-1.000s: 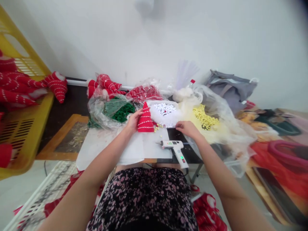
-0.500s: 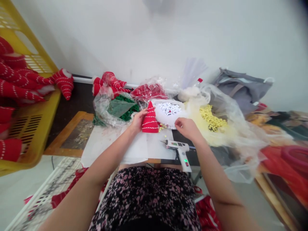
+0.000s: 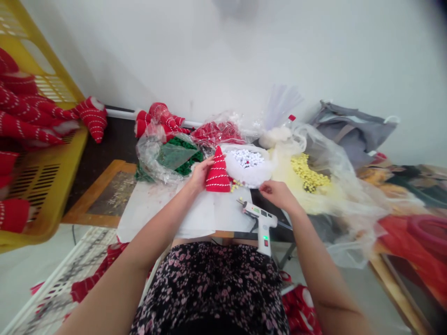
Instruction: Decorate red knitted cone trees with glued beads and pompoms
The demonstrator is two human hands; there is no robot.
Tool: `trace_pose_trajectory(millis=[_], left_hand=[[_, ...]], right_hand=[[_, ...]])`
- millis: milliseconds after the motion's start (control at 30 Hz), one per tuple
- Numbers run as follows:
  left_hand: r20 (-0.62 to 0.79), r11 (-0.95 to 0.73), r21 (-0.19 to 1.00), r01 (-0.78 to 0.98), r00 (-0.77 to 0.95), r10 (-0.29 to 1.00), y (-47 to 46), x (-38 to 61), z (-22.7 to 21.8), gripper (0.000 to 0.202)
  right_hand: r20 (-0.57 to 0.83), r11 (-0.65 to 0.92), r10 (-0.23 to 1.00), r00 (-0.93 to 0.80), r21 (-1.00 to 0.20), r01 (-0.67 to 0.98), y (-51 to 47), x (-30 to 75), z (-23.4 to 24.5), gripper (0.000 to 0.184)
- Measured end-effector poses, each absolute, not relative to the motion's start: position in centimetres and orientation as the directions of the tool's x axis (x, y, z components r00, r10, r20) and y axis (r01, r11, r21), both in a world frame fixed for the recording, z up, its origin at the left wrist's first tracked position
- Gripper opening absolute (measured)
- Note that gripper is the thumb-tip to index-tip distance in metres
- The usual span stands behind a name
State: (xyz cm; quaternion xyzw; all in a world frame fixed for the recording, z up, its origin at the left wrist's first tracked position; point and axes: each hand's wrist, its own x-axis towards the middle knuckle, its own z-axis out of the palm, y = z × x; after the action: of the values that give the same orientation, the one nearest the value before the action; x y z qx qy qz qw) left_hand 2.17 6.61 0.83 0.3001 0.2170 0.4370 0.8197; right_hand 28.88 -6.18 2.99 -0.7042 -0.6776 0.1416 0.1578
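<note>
The red striped cone (image 3: 218, 174) stands upright on the far edge of the white sheet (image 3: 195, 215), gripped at its left side by the left hand (image 3: 199, 173). To its right the right hand (image 3: 277, 194) hovers with fingers curled; I cannot tell whether it holds anything. The glue gun (image 3: 261, 217) lies just near of it, and the bag of white beads (image 3: 248, 164) sits just beyond the cone.

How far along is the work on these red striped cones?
Done, it seems: a pile of cones sits in the yellow crate. In hand: the left hand steadies a red striped cone upright on the white sheet; the right hand is at the glue gun, green light on, grip unclear. Left: this cone's tip looks bare, and the bags of white pompoms and yellow pompoms look full.
</note>
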Motion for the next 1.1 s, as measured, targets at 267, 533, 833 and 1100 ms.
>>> trace_pose_trajectory(millis=[267,533,833,1100], left_hand=[[-0.058,0.401,0.714,-0.574,0.522,0.851,6.2,2.5,0.5,0.066],[-0.035,0.356,0.740,-0.571,0.496,0.867,6.5,2.5,-0.2,0.055],[-0.089,0.388,0.686,-0.616,0.458,0.885,7.3,1.8,0.5,0.065],[-0.077,0.301,0.682,-0.667,0.344,0.936,8.4,0.3,1.3,0.061]], right_hand=[[0.399,0.466,0.881,-0.254,-0.648,0.602,-6.6,19.5,7.9,0.018],[0.380,0.521,0.841,-0.384,-0.381,0.764,-5.6,18.0,7.0,0.026],[0.492,0.341,0.870,-0.036,-0.547,0.764,-2.7,21.4,7.5,0.019],[-0.055,0.288,0.954,-0.294,-0.092,0.953,1.5,20.4,3.9,0.024]])
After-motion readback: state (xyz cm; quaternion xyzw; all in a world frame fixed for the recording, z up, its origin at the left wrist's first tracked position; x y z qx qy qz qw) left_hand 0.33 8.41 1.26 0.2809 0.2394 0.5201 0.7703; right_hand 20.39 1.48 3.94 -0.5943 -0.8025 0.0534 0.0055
